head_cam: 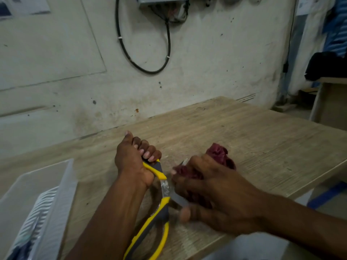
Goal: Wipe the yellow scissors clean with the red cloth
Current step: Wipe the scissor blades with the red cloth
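Fingers [148,153] of the left hand [131,162] closed round the upper handle of the yellow-and-grey steel scissors [161,201], which are spread wide open over the pale wood-grain worktop [244,132], the lower handle loop reaching toward the near edge. Right hand [212,196], blurred, fingers clenched on the crumpled dark red cloth [219,152], bunched round one steel blade just right of the pivot, a second blade tip showing above the knuckles. Clear plastic bin [37,194] at the left edge; black cable loop [146,53] on the stained white wall [216,62] behind.
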The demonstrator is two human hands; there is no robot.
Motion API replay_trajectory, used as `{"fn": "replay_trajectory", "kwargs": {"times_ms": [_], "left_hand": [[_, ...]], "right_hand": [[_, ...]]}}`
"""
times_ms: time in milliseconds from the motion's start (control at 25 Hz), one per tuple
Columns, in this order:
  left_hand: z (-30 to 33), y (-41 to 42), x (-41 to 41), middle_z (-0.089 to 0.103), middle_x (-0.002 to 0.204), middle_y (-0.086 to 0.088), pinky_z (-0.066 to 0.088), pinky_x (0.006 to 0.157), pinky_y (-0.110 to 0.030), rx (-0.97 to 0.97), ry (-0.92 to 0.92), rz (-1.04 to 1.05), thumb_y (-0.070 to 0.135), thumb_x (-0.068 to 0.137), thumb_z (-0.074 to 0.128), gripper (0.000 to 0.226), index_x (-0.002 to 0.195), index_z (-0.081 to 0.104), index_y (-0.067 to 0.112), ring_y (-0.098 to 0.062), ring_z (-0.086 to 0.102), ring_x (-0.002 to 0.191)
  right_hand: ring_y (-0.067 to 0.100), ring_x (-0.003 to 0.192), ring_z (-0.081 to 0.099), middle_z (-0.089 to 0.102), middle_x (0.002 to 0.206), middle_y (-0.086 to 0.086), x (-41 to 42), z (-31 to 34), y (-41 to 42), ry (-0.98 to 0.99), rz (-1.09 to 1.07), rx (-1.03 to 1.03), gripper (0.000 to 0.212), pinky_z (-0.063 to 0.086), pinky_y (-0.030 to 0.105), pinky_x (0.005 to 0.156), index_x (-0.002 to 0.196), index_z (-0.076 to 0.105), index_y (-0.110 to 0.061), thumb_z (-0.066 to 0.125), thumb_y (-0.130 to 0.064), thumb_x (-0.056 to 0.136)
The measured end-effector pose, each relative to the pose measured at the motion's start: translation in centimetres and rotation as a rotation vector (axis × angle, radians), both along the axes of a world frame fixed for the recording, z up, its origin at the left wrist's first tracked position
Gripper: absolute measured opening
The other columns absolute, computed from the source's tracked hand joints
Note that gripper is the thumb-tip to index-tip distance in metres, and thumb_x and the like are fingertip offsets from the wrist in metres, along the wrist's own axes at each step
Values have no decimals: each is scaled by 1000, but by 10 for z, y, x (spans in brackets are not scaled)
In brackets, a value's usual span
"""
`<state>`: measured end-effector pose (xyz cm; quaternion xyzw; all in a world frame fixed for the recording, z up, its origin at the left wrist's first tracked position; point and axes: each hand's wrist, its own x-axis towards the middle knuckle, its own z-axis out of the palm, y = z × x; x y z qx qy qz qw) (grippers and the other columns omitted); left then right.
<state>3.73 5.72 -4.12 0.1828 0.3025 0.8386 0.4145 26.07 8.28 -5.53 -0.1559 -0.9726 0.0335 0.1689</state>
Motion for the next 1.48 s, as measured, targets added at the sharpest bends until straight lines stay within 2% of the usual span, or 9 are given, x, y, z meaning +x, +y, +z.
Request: {"fn": "replay_trajectory", "kwargs": {"times_ms": [360, 560, 680, 800, 920, 1080, 1160, 1320, 1480], "left_hand": [[2, -2, 3, 25, 42, 4, 23, 38, -14, -65, -19, 30, 40, 109, 35, 67, 45, 36, 21, -12, 24, 30], [8, -10, -1, 24, 48, 4, 24, 41, -20, -82, -21, 40, 33, 99, 48, 47, 57, 34, 20, -14, 24, 38], [13, -18, 5, 27, 55, 3, 28, 47, -23, -28, -18, 41, 27, 91, 49, 33, 62, 38, 18, -15, 27, 45], [23, -28, 14, 28, 58, 1, 30, 53, -27, 48, -16, 67, 24, 73, 54, 17, 64, 41, 17, -17, 29, 49], [43, -35, 26, 29, 57, 1, 29, 55, -29, 72, 8, 117, 23, 83, 48, 21, 65, 40, 17, -17, 29, 50], [61, -51, 52, 30, 55, 1, 31, 56, -29, 106, -24, 271, 22, 90, 43, 29, 62, 38, 17, -17, 31, 48], [64, -62, 64, 30, 55, 2, 31, 58, -29, 103, -52, 347, 21, 89, 44, 29, 61, 38, 18, -18, 32, 48], [63, -95, 82, 35, 60, -1, 34, 63, -32, 15, -23, 368, 22, 87, 48, 24, 65, 39, 19, -20, 36, 54], [69, -133, 91, 62, 78, -12, 58, 79, -38, 16, 194, 151, 22, 60, 81, 28, 74, 59, 13, -26, 66, 74]], "right_hand": [[8, 100, 33, 40, 112, -10, 1, -2, 34, -20, -256, -71, 92, 35, 32, 79, 150, 46, -41, 0, -87, 85], [12, 126, 36, 48, 139, -10, 15, -2, 37, 199, -280, -297, 75, 43, 40, 102, 157, 32, -47, 21, -81, 92], [14, 133, 32, 49, 146, -8, 43, -2, 25, 352, -335, -228, 69, 43, 42, 104, 149, 49, -43, 40, -76, 90], [11, 115, 46, 60, 121, -19, 76, 1, 4, 575, -292, -197, 42, 45, 29, 90, 125, 72, -40, 67, -61, 89], [3, 93, 60, 64, 101, -29, 95, -1, -21, 617, -225, -156, 33, 51, 18, 73, 114, 76, -43, 82, -35, 83], [-11, 69, 61, 66, 97, -33, 89, -11, -65, 468, 21, -279, 54, 50, 5, 63, 131, 53, -69, 76, -55, 84], [-8, 67, 60, 65, 97, -37, 73, -11, -80, 504, 84, -494, 66, 48, 6, 65, 121, 34, -89, 76, -51, 88], [-3, 65, 61, 66, 77, -19, 61, 22, -73, 919, 83, -386, 12, 39, 5, 60, 100, 78, -40, 67, -40, 95], [6, 49, 60, 60, 55, -3, 40, 78, -13, 917, -42, -629, 29, 41, 20, 53, 85, 74, -23, 59, -40, 104]]}}
